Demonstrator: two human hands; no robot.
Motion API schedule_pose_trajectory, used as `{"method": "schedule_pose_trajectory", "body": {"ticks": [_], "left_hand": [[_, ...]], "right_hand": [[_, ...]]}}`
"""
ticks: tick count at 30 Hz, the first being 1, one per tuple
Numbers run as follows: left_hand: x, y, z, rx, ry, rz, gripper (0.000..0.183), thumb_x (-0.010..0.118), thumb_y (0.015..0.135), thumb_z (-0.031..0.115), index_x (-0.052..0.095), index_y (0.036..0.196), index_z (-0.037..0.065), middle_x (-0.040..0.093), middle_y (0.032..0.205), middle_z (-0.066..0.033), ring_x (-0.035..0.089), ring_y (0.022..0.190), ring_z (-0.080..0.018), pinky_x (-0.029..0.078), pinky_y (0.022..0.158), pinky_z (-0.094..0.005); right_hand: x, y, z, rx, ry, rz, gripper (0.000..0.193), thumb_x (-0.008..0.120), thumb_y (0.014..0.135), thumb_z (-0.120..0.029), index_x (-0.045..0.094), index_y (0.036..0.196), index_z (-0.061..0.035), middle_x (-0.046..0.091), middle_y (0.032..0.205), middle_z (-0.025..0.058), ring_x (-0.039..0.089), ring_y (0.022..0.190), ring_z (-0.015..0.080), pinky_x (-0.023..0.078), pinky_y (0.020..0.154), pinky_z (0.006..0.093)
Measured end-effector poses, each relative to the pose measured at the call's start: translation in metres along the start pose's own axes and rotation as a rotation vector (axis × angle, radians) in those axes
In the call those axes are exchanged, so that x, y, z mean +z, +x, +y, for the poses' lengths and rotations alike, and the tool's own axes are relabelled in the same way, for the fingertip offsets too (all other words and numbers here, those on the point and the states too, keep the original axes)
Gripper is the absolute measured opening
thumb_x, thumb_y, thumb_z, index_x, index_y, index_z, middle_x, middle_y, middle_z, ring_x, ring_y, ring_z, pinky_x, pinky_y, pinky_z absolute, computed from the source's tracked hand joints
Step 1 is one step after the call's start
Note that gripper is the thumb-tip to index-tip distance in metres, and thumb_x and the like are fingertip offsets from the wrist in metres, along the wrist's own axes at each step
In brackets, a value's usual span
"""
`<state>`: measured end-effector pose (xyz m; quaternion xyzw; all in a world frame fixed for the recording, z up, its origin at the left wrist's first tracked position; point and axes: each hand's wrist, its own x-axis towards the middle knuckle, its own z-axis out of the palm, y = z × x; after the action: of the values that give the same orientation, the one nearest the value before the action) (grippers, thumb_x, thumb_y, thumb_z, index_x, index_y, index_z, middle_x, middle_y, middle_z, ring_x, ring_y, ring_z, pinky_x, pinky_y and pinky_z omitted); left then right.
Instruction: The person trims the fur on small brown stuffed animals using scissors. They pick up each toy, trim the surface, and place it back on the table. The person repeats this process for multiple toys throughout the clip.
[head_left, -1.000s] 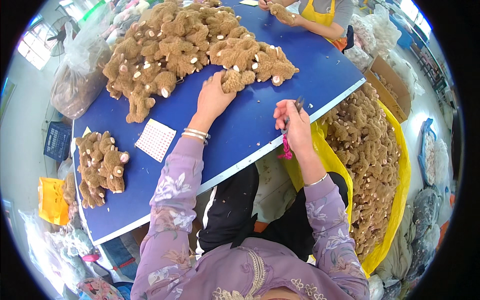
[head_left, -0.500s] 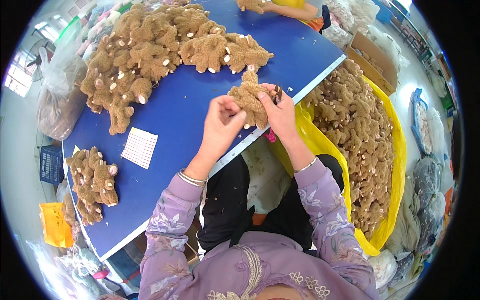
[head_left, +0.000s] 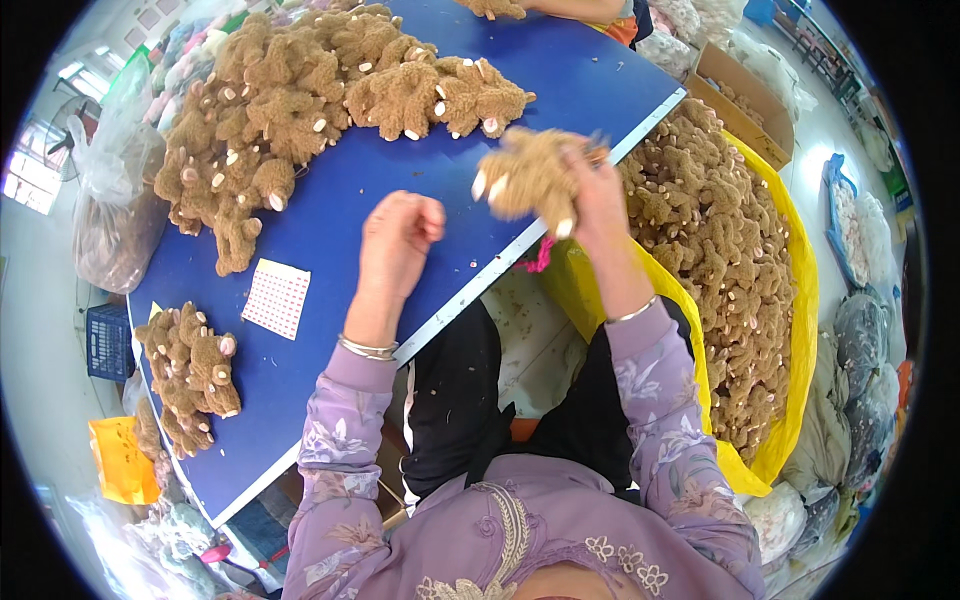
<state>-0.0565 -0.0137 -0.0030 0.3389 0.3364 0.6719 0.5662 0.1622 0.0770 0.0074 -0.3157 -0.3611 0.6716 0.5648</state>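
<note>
In my right hand [head_left: 597,195] is a brown plush toy [head_left: 535,175] with white tips, smeared by motion, over the table's near edge. A dark tool [head_left: 598,155] shows as a blur by the fingers of that hand. My left hand [head_left: 400,225] is apart from the toy, above the blue tabletop, its fingers curled in; whatever they may hold is hidden. A large heap of similar plush toys [head_left: 290,105] covers the far left of the table. A smaller pile [head_left: 190,375] lies at the near left, by a white sheet with rows of red marks [head_left: 277,298].
To the right, a yellow bag [head_left: 800,330] stands full of brown plush pieces. Beyond it is a cardboard box [head_left: 705,95]. Another person's arm [head_left: 580,8] reaches over the far edge. A clear plastic bag [head_left: 115,210] and a blue crate [head_left: 108,340] stand left of the table.
My left hand has let go of the plush toy and drawn back to the left. My right hand has moved the toy slightly right, turning it as it goes.
</note>
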Motion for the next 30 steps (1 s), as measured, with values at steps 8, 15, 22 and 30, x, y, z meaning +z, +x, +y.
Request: {"method": "schedule_pose_trajectory", "body": {"ticks": [8, 15, 22, 30], "left_hand": [[0.031, -0.008, -0.003, 0.311, 0.783, -0.084, 0.038, 0.067, 0.079, 0.008, 0.053, 0.115, 0.004, 0.054, 0.122, -0.009, 0.053, 0.104, -0.0174, 0.044, 0.086, -0.0296], [0.048, -0.01, -0.017, 0.584, 1.271, -0.207, 0.074, 0.075, 0.065, 0.005, 0.041, 0.132, 0.008, 0.044, 0.131, -0.0168, 0.044, 0.12, -0.0371, 0.039, 0.101, -0.0415], [0.04, -0.022, -0.01, 0.167, 0.814, -0.259, 0.037, 0.068, 0.081, 0.004, 0.056, 0.116, 0.0, 0.063, 0.108, -0.0089, 0.062, 0.094, -0.0203, 0.05, 0.082, -0.0313], [0.027, -0.016, -0.018, -0.29, 0.35, -0.259, 0.028, 0.056, 0.089, 0.007, 0.057, 0.115, -0.004, 0.064, 0.102, -0.005, 0.061, 0.089, -0.0108, 0.051, 0.078, -0.0271]], "right_hand": [[-0.009, -0.006, -0.001, 0.012, -0.018, -0.139, 0.017, 0.055, 0.093, -0.011, 0.062, 0.105, -0.0006, 0.063, 0.098, 0.006, 0.062, 0.088, 0.0125, 0.052, 0.076, 0.0268], [0.01, -0.018, 0.001, 0.148, -0.035, -0.289, 0.019, 0.053, 0.096, -0.016, 0.06, 0.106, -0.0011, 0.063, 0.093, 0.0033, 0.061, 0.077, 0.0092, 0.05, 0.067, 0.0228], [0.01, -0.015, -0.007, 0.103, -0.232, -0.218, 0.015, 0.06, 0.089, -0.011, 0.059, 0.103, -0.0054, 0.052, 0.071, -0.0041, 0.048, 0.055, 0.0034, 0.036, 0.046, 0.0189], [-0.003, 0.002, -0.004, 0.105, -0.071, -0.005, 0.019, 0.066, 0.088, -0.018, 0.059, 0.103, -0.0079, 0.052, 0.069, -0.0039, 0.042, 0.049, 0.0041, 0.031, 0.043, 0.0219]]}}
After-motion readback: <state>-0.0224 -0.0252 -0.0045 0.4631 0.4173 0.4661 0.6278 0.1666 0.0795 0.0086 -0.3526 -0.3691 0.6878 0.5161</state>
